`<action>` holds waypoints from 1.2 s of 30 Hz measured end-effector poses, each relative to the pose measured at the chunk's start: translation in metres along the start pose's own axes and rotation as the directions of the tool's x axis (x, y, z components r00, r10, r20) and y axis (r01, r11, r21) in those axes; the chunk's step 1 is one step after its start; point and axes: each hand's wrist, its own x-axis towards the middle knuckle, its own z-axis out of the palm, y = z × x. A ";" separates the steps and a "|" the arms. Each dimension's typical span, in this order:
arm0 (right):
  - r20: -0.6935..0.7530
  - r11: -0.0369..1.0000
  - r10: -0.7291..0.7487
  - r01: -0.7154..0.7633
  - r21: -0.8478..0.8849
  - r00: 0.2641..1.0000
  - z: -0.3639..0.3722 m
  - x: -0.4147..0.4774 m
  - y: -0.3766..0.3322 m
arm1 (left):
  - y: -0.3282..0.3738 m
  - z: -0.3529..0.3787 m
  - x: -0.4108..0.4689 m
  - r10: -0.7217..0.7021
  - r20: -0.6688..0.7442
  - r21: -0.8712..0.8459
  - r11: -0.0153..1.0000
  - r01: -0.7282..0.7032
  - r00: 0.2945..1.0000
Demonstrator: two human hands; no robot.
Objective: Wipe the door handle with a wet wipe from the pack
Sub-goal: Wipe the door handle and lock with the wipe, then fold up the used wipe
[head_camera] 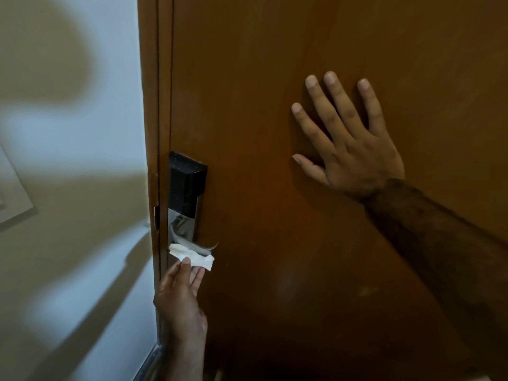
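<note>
The left hand [181, 295] pinches a folded wipe [192, 257] against the underside of the handle [196, 244], low at the door's [275, 78] left edge, while the right hand [349, 149] presses flat, fingers spread, apparently steadying the door.

Count at the door

Two hands [354, 149], one wet wipe [192, 256], one door handle [202, 245], one black lock box [187, 182], one door [275, 78], perhaps one wall plate [13, 188] far left.

Door [275, 105] face clear at centre frame. Obstacles: black lock housing [187, 182] w/ handle [198, 244] lower left; right hand [354, 149] flat, upper right.
</note>
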 end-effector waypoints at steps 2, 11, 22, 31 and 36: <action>0.009 1.000 -0.004 0.004 0.007 1.000 -0.001 0.000 0.000 | 0.004 -0.016 -0.005 -0.030 0.028 0.013 0.999 0.030 0.999; 0.133 0.992 0.013 -0.029 0.119 0.991 -0.017 0.000 -0.003 | 0.060 -0.025 -0.024 -0.112 0.351 0.197 0.979 0.043 0.930; 0.827 -0.576 -0.126 -0.719 0.388 0.548 -0.138 -0.085 -0.177 | 0.128 -0.025 -0.054 -0.417 0.691 0.513 0.858 0.006 0.590; 0.912 -0.827 -0.123 -0.548 0.124 0.392 -0.156 -0.138 -0.209 | 0.110 -0.050 -0.064 -0.407 0.774 0.551 0.811 -0.198 0.485; 0.936 -0.883 -0.221 -0.463 -0.072 0.275 -0.166 -0.198 -0.256 | 0.078 -0.089 -0.058 -0.492 0.776 0.630 0.629 -0.455 0.393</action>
